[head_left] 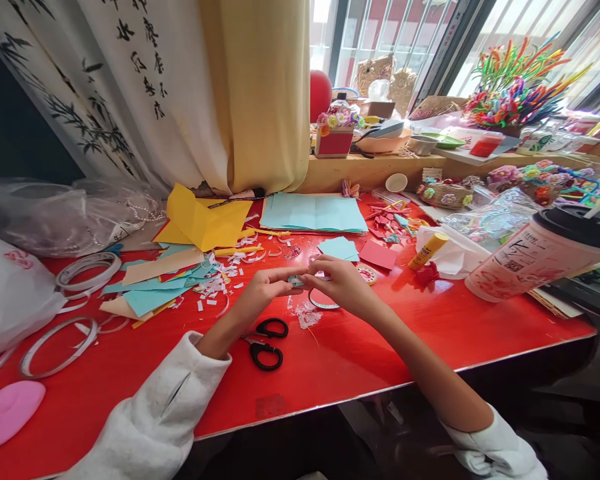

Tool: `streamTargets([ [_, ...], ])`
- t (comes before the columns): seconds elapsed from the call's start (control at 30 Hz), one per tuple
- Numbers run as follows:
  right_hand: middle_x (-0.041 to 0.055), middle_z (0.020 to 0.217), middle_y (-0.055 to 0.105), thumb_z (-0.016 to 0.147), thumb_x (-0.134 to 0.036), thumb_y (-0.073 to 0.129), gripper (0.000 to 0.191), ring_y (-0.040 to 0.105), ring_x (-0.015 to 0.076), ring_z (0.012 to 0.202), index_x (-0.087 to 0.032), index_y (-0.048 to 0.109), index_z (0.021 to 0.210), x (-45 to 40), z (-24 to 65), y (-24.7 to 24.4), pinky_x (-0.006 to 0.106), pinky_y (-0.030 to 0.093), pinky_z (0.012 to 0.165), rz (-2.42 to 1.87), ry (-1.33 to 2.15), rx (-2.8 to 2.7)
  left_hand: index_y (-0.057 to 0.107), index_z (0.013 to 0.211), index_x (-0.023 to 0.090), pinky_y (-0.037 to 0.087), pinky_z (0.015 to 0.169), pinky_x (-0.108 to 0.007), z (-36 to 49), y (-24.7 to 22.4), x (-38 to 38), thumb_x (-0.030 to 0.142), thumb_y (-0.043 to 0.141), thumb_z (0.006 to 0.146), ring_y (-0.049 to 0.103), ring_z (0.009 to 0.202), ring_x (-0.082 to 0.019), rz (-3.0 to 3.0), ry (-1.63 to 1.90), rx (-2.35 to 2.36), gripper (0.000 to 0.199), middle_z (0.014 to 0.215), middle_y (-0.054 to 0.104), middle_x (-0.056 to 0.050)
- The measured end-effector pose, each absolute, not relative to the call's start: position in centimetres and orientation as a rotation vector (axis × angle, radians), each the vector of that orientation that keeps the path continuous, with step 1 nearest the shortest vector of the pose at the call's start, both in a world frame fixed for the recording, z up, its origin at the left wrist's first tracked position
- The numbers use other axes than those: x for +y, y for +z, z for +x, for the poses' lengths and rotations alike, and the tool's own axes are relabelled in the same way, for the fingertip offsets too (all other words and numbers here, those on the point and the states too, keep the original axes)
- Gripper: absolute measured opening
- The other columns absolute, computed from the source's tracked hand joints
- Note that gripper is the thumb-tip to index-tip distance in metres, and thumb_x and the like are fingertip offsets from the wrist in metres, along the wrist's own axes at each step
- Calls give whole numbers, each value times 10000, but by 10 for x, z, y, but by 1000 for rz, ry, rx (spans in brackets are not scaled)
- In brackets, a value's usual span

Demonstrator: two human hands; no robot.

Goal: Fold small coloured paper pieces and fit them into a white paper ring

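Observation:
My left hand (267, 290) and my right hand (333, 277) meet over the middle of the red table. Between their fingertips is a small light-blue piece (296, 281), pinched from both sides; its shape is partly hidden by the fingers. Just below my right hand lies a thin ring (324, 303), beside some whitish scraps (307, 315). Black-handled scissors (267, 343) rest below my left hand. Light-blue paper squares (339, 249) and a red paper square (379, 255) lie beyond my right hand.
Around the red table (340, 360) are blue sheets (313, 213), yellow paper (205, 220), paper strips (165, 273), tape rings (59, 347), a glue stick (429, 251), a large cup (530, 257) and plastic bags (15, 293). Scissors and scraps lie close to the hands.

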State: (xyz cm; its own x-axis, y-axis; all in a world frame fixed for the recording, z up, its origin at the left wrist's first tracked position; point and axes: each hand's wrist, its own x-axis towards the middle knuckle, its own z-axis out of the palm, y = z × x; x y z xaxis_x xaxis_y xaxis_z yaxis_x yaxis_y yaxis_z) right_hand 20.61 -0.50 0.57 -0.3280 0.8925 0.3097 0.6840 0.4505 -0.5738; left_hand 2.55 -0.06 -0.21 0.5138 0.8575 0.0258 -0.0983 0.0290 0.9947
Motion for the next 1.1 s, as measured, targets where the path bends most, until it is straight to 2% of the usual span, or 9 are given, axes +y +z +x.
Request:
streamTargets([
  [0.33,32,823,578,844,-348,497,225,511,114,667,-180,611,748,-7,202,2,227,318,576,-1358,311,-2136,588,1158,185,439,944,-382,26,-4,-1,184,562,756,586,1030,-227,1373,867,730,403,1172,609,-62],
  [0.53,29,857,598,843,-349,501,215,530,122,678,-186,606,749,-9,200,4,234,297,552,-1416,222,-2154,608,1129,205,466,916,-357,29,-4,-2,261,594,760,610,977,-206,1422,868,800,373,1144,627,-44],
  [0.93,36,871,602,867,-314,469,211,532,128,691,-188,609,769,-10,200,3,246,317,576,-1448,246,-2156,609,1113,182,485,881,-362,30,-5,0,313,591,768,623,959,-216,1473,877,830,370,1079,657,-58],
  [1.1,57,869,600,889,-317,426,297,554,140,767,-174,640,741,-8,205,7,255,375,662,-1327,457,-2123,614,1094,161,492,884,-364,30,-6,1,330,568,784,634,942,-213,1473,920,847,356,1092,650,-67],
])
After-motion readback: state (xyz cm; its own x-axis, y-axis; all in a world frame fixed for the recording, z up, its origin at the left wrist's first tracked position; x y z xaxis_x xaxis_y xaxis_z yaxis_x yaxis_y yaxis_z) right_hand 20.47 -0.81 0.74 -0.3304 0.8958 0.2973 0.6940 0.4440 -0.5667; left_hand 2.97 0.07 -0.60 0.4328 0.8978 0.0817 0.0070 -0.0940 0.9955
